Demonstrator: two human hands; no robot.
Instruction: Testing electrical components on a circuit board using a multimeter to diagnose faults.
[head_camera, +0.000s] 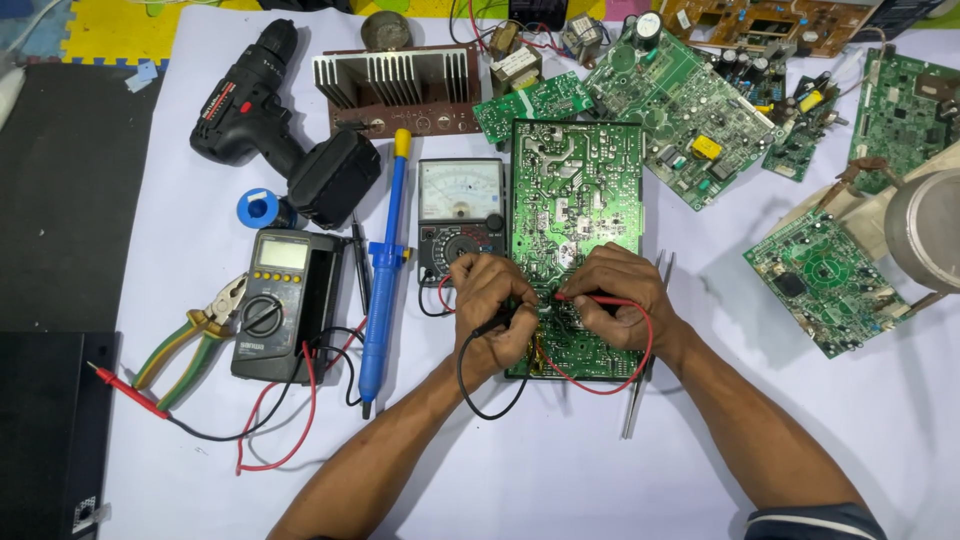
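A large green circuit board lies solder side up in the middle of the white table. My left hand grips a black test probe against the board's lower left part. My right hand grips a red test probe, its tip touching the board between the two hands. The probes' black and red leads loop down below the board. They seem to run to the analog meter just left of the board.
To the left lie a blue desoldering pump, a digital multimeter with its own leads, pliers and a black cordless drill. Tweezers lie right of the board. Several more circuit boards and a heatsink fill the back.
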